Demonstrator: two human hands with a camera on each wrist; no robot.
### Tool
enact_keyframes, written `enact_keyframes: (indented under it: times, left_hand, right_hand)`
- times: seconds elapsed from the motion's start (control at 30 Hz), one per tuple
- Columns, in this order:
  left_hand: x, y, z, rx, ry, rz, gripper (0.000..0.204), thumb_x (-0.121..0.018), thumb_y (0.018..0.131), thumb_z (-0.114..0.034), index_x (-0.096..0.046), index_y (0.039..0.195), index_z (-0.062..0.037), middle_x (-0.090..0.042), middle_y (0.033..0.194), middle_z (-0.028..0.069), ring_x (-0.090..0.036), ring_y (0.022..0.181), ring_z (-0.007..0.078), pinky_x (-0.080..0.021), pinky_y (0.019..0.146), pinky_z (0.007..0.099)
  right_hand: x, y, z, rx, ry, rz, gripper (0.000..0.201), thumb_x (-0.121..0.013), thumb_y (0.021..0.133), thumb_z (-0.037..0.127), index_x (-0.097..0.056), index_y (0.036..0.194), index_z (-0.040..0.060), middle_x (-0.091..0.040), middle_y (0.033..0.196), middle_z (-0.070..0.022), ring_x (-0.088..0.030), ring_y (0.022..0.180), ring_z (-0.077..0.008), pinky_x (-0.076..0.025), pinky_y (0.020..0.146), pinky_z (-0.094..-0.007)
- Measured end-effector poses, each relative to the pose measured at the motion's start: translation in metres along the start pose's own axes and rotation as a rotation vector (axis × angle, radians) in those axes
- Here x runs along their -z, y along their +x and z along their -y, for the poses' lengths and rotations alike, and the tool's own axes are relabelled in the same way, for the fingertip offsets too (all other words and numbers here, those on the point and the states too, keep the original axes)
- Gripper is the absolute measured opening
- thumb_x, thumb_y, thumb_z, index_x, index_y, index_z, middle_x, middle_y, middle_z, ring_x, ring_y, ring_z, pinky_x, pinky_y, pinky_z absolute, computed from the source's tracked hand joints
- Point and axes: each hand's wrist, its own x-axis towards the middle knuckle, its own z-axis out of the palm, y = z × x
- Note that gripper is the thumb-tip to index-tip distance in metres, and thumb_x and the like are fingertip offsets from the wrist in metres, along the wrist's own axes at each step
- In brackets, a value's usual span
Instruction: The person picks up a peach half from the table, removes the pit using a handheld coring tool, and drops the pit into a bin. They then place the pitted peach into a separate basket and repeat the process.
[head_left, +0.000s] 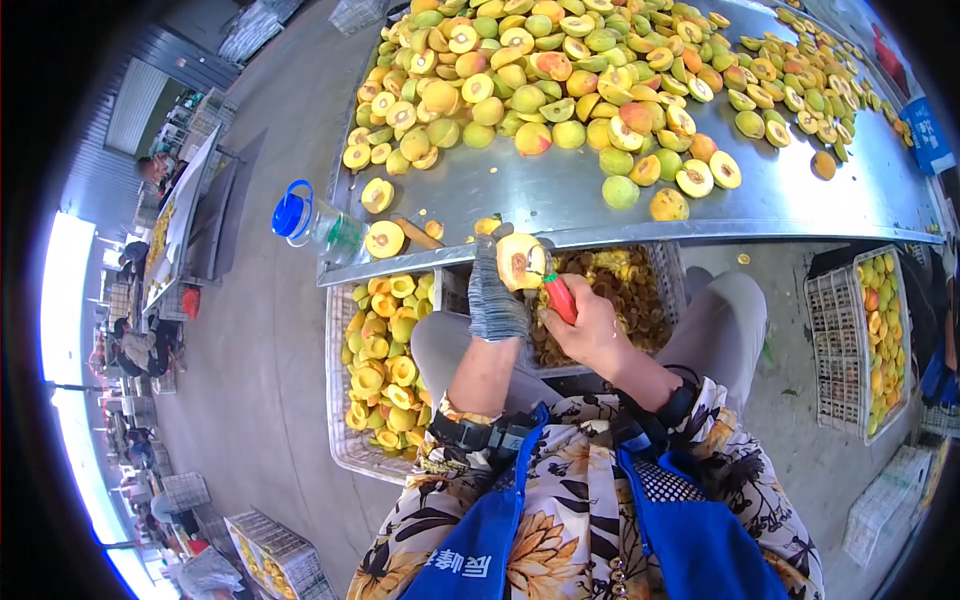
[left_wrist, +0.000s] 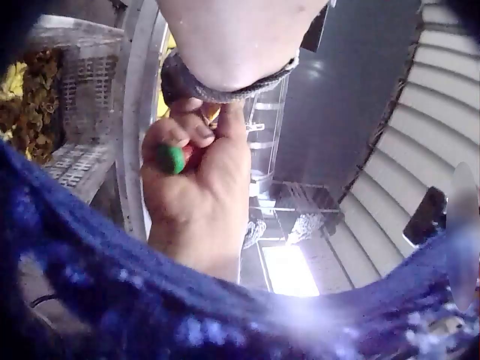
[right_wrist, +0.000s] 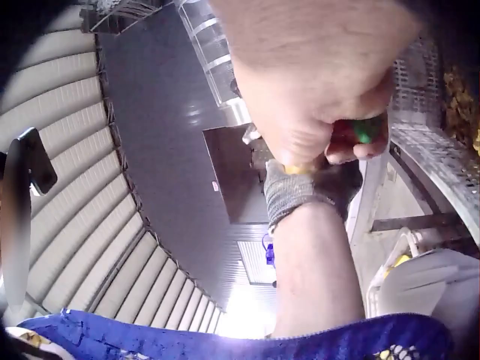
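Observation:
In a grey knitted glove, my left hand (head_left: 497, 295) holds a peach half (head_left: 520, 262) just off the table's front edge, its cut face turned up. My right hand (head_left: 595, 325) grips a tool by its red handle (head_left: 561, 298), the working end right at the middle of the cut face. The handle's green butt (left_wrist: 171, 159) pokes out of the right fist in the left wrist view. From the right wrist, the glove (right_wrist: 296, 199) appears close below the right hand, and the fruit is mostly hidden. Another peach half (head_left: 384, 239) lies on the table nearby.
Many halved peaches (head_left: 560, 70) are heaped on the metal table (head_left: 480, 195). A blue-capped bottle (head_left: 335, 235) stands at its left corner. Below are a crate of pitted halves (head_left: 375, 340) and a crate of brownish pits (head_left: 640, 290). Another fruit crate (head_left: 835, 345) stands right.

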Motion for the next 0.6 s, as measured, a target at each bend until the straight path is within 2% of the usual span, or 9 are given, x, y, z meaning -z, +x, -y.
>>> enact_keyframes:
  times: [0.1,0.2,0.3,0.37,0.4,0.43,0.53,0.57,0.6]
  left_hand:
    - [-0.001,-0.009,0.002,0.007,0.013,0.086,0.036,-0.047,0.086,-0.034,-0.050,0.105,-0.0038,-0.057,0.091,0.0100,-0.056,0.084,0.0199,-0.047,0.075,0.0311]
    - [-0.002,-0.011,0.012,-0.006,0.052,0.102,0.034,-0.046,0.087,-0.031,-0.050,0.107,-0.0035,-0.057,0.093,0.0091,-0.056,0.085,0.0181,-0.046,0.076,0.0293]
    - [-0.006,-0.016,0.020,-0.098,0.151,0.108,0.030,-0.048,0.086,-0.025,-0.052,0.107,-0.0026,-0.058,0.094,0.0072,-0.055,0.085,0.0162,-0.045,0.076,0.0273]
    - [-0.003,-0.018,0.024,-0.311,0.368,0.123,0.025,-0.050,0.085,-0.018,-0.056,0.103,-0.0015,-0.058,0.096,0.0054,-0.055,0.086,0.0149,-0.044,0.077,0.0259]
    - [-0.003,-0.016,0.022,-0.268,0.388,0.120,0.018,-0.053,0.082,-0.013,-0.060,0.094,-0.0009,-0.059,0.092,0.0053,-0.055,0.084,0.0147,-0.044,0.076,0.0256]
    - [-0.001,-0.012,0.020,-0.265,0.389,0.119,0.018,-0.053,0.082,-0.013,-0.060,0.094,-0.0009,-0.059,0.092,0.0053,-0.055,0.084,0.0147,-0.044,0.076,0.0256]
    - [0.002,-0.005,0.004,0.110,0.317,0.359,0.015,-0.058,0.077,-0.012,-0.062,0.085,0.0004,-0.061,0.081,0.0073,-0.058,0.073,0.0149,-0.046,0.069,0.0254]
    - [0.004,-0.002,-0.001,0.112,0.319,0.353,0.015,-0.058,0.077,-0.012,-0.062,0.085,0.0004,-0.061,0.081,0.0073,-0.058,0.073,0.0149,-0.046,0.069,0.0254]
    - [0.005,0.002,-0.005,0.194,0.465,0.409,0.018,-0.057,0.078,-0.013,-0.060,0.088,0.0009,-0.061,0.084,0.0088,-0.058,0.076,0.0167,-0.048,0.070,0.0274]
  right_hand:
    - [0.007,-0.005,-0.001,-0.018,-0.073,0.102,0.029,-0.059,0.075,0.018,-0.043,0.090,-0.0004,-0.055,0.069,-0.0238,-0.055,0.069,-0.0402,-0.044,0.060,-0.0434]
    - [0.005,-0.009,-0.007,-0.012,-0.115,0.089,0.025,-0.057,0.076,0.016,-0.042,0.086,-0.0008,-0.054,0.068,-0.0248,-0.054,0.068,-0.0408,-0.043,0.059,-0.0450]
    - [0.007,-0.014,-0.009,-0.013,-0.145,0.068,0.024,-0.055,0.076,0.014,-0.042,0.088,-0.0019,-0.055,0.069,-0.0253,-0.055,0.069,-0.0414,-0.043,0.060,-0.0451]
    - [0.010,-0.018,-0.005,-0.040,-0.145,0.112,0.023,-0.054,0.076,0.013,-0.042,0.089,-0.0022,-0.055,0.070,-0.0254,-0.055,0.070,-0.0415,-0.044,0.061,-0.0449]
    - [0.012,-0.020,-0.004,-0.065,-0.145,0.157,0.023,-0.052,0.075,0.012,-0.042,0.091,-0.0026,-0.055,0.071,-0.0256,-0.055,0.071,-0.0415,-0.044,0.062,-0.0447]
    - [0.012,-0.020,-0.006,-0.067,-0.145,0.158,0.023,-0.052,0.075,0.012,-0.042,0.091,-0.0026,-0.055,0.071,-0.0256,-0.055,0.071,-0.0415,-0.044,0.062,-0.0447]
    - [0.010,-0.021,-0.018,-0.055,-0.159,0.213,0.023,-0.054,0.075,0.014,-0.044,0.092,0.0020,-0.055,0.071,-0.0234,-0.054,0.071,-0.0408,-0.043,0.061,-0.0437]
    - [0.009,-0.021,-0.022,-0.011,-0.186,0.249,0.024,-0.054,0.075,0.014,-0.045,0.093,0.0019,-0.055,0.072,-0.0231,-0.054,0.070,-0.0402,-0.043,0.061,-0.0427]
    - [0.010,-0.021,-0.026,0.035,-0.213,0.286,0.024,-0.054,0.075,0.014,-0.045,0.094,0.0019,-0.055,0.072,-0.0228,-0.054,0.068,-0.0396,-0.043,0.060,-0.0418]
